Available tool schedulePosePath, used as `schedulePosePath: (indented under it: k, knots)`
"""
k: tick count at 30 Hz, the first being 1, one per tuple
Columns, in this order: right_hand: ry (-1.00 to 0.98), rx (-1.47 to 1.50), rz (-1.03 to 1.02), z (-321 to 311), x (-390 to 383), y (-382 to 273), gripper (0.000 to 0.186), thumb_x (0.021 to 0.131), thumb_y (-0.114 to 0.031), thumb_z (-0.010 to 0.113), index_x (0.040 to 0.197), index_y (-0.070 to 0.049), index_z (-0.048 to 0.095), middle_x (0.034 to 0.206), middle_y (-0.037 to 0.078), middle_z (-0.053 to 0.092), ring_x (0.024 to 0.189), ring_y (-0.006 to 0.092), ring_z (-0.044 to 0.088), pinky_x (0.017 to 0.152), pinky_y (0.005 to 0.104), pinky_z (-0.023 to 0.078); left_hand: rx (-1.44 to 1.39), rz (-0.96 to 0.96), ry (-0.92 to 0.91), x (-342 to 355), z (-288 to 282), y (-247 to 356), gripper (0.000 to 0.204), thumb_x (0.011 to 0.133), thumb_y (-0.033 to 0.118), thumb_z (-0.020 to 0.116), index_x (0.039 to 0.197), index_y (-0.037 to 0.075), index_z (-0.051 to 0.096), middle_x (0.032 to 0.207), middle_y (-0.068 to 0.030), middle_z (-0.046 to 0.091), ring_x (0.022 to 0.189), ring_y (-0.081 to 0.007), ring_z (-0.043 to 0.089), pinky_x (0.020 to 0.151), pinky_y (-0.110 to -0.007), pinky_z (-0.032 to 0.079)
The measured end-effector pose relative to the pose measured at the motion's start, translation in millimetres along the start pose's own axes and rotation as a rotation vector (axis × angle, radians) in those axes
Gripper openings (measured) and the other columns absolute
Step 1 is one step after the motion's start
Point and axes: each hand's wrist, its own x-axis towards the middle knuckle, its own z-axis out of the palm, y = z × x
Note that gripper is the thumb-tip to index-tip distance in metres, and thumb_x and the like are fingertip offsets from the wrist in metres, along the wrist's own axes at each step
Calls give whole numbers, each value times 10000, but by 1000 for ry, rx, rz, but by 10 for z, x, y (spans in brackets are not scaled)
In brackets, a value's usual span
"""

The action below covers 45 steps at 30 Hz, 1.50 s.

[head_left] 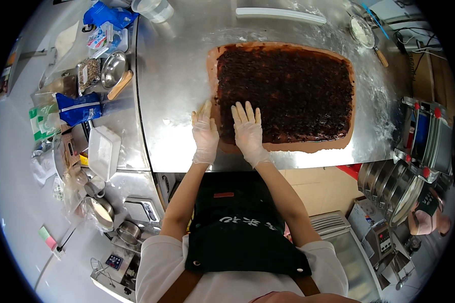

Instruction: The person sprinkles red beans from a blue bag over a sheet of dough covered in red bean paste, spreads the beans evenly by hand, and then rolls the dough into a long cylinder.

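A large rectangular sheet of brown dough [313, 146] lies flat on the steel table, with a dark, glossy, lumpy filling [288, 93] spread over most of it. Bare dough shows as a border round the filling. Both my hands wear thin clear gloves. My left hand [205, 134] lies at the sheet's left edge, its fingers stretched out and pointing away from me. Over the lower left part of the filling, my right hand [248, 135] rests palm down with its fingers extended. Neither hand grips anything; whether the palms press on the dough is hidden.
A long white bar [280, 15] lies at the table's [172, 65] far side. At the far right is a sieve [362, 33] with white powder. Metal bowl [114, 69], bags and a white tray [104, 152] crowd the left. Another person [428, 214] appears at right.
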Motion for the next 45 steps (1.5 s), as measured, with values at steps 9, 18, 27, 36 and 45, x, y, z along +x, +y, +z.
schedulePosePath:
  k: [9,18,27,36,45]
  knots:
    - [-82,15,-98,-3,-287,-18,575,861,-90,542,1434,-89,497,1539,55,408,1454,307,306,1190,550,205,-47,-32,23,-42,-93,-22,585,848,-72,558,1413,69,498,1296,-177,599,1191,-382,565,1143,-530,325]
    - [-158,-35,-164,43,-300,-58,606,873,-91,514,1474,-77,437,1558,68,391,1469,307,293,1199,545,185,-93,-15,-11,-161,-190,-49,543,849,-83,547,1374,58,542,1254,-165,627,1181,-358,569,1138,-498,335]
    - [110,-23,83,-114,-560,425,515,911,-78,480,1425,-43,482,1489,120,473,1411,331,389,1191,508,229,-137,-91,-26,-165,-384,-64,540,835,-104,549,1345,72,569,1276,-173,607,1196,-375,553,1129,-487,349]
    - [-120,57,38,70,-683,210,580,895,-121,488,1470,-74,432,1552,87,399,1457,308,323,1205,520,165,-108,-52,-50,-111,-448,-38,564,817,-115,554,1351,69,559,1269,-178,601,1210,-372,545,1110,-470,380]
    - [83,-27,139,-141,-1008,799,511,887,-86,531,1398,-93,515,1456,81,505,1377,314,422,1177,539,228,-143,-31,-53,-147,-397,-16,543,827,-111,556,1346,48,565,1272,-186,599,1221,-363,545,1083,-445,412]
